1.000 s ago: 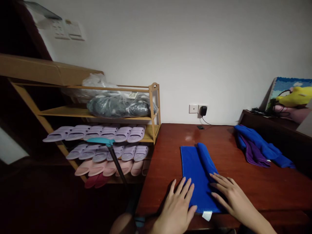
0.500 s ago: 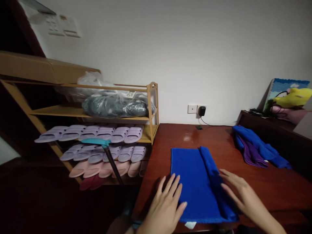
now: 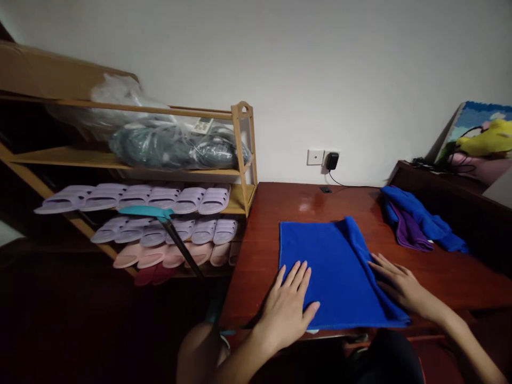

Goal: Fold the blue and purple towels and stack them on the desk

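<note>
A blue cloth (image 3: pixel 332 272) lies spread on the reddish-brown table (image 3: pixel 256 256), its right side raised in a loose fold. My left hand (image 3: pixel 290 301) rests flat on the cloth's left part, fingers spread. At the right edge, my right hand (image 3: pixel 400 282) touches the fold with its fingers stretched out; its thumb is hidden. A second blue cloth (image 3: pixel 428 213) and a purple cloth (image 3: pixel 412 229) lie bunched together at the table's right.
A wooden rack (image 3: pixel 244 154) with several slippers (image 3: pixel 152 197) and plastic-wrapped items (image 3: pixel 172 146) stands at the left. A teal-topped pole (image 3: pixel 146 212) is before it. A black plug (image 3: pixel 332 160) sits in the wall socket, its cord trailing right.
The cloth's fold has opened outward to the right, so more of the cloth lies spread. My right hand has moved right along with it. The view has tilted downward.
</note>
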{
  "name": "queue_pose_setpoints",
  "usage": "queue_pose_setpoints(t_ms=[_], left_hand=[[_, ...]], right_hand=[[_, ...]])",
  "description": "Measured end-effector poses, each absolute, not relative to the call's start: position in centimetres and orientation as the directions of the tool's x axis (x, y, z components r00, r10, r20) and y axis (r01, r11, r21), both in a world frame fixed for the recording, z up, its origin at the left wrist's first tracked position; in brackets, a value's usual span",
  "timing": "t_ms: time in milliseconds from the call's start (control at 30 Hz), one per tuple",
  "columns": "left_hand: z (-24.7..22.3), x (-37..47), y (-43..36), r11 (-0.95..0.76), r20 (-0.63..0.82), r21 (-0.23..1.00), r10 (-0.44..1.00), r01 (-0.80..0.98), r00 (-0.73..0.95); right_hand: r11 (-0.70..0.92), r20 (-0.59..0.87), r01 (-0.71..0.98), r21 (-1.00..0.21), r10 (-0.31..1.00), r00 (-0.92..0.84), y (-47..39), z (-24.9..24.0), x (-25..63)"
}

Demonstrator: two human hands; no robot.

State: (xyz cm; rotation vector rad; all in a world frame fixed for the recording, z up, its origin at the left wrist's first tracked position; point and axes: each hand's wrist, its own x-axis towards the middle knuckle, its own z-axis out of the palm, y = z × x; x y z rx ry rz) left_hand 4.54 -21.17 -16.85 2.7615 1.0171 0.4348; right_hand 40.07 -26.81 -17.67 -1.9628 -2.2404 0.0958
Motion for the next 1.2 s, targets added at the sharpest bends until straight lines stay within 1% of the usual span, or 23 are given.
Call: queue_pose_setpoints(t_ms=[100,167,200,267,367,467,533,633,733,833,900,1000,1133,1200], left_hand=[[-17.0,4.7,-21.1,-0.76,0.22,0.248,0.648,0.601,0.729],[-16.8,4.8,-21.2,-0.762,0.218,0.24,0.646,0.602,0.731],[-16.8,4.8,-21.2,-0.761,0.213,0.235,0.648,0.605,0.732],[-16.6,4.5,-21.3,-0.757,0.199,0.223,0.653,0.615,0.731],[-16.7,3.4,-21.2,-0.755,0.21,0.193,0.656,0.627,0.725],[-17.3,1.4,-20.7,-0.777,0.27,0.146,0.627,0.612,0.731],[-17.4,0.2,-20.3,-0.804,0.285,0.116,0.589,0.583,0.756],[-16.5,-0.9,-20.1,-0.815,0.236,0.11,0.578,0.569,0.781],[-14.4,-0.5,-18.6,-0.799,0.145,0.151,0.6,0.582,0.787],[-13.2,1.1,-14.3,-0.77,-0.001,0.196,0.618,0.607,0.786],[-13.4,2.1,-10.7,-0.688,-0.052,0.184,0.706,0.702,0.706],[-14.6,2.6,-6.2,-0.619,0.023,0.15,0.782,0.771,0.623],[-16.5,2.0,-3.8,-0.614,0.025,0.15,0.786,0.775,0.618],[-17.0,1.7,-3.4,-0.624,0.04,0.156,0.778,0.765,0.627]], right_hand=[[0.017,0.191,0.991,-0.131,0.982,0.008,-27.5,-17.3,41.2],[0.025,0.243,0.989,-0.149,0.97,0.012,-27.1,-16.8,39.6],[0.055,0.232,0.986,-0.159,0.973,-0.016,-26.7,-16.5,38.5],[0.114,0.151,0.976,-0.184,0.985,-0.086,-26.0,-16.4,36.5],[0.145,0.047,0.961,-0.235,0.989,-0.137,-25.8,-17.0,36.0],[0.152,0.045,0.945,-0.289,0.988,-0.146,-26.7,-18.0,38.4],[0.157,0.033,0.937,-0.313,0.987,-0.154,-27.6,-18.3,40.1],[0.143,0.061,0.932,-0.332,0.99,-0.13,-28.6,-17.7,40.6],[0.11,0.132,0.93,-0.351,0.989,-0.067,-27.6,-16.7,38.9],[0.114,0.086,0.94,-0.321,0.992,-0.091,-23.6,-16.5,37.2],[0.079,0.06,0.957,-0.279,0.996,-0.065,-20.2,-17.1,36.9],[0.004,0.067,0.977,-0.214,0.998,0.01,-15.6,-18.2,37.6],[-0.013,0.056,0.982,-0.19,0.998,0.024,-13.0,-19.3,38.5],[-0.003,0.076,0.984,-0.178,0.997,0.017,-12.9,-19.5,38.6]])
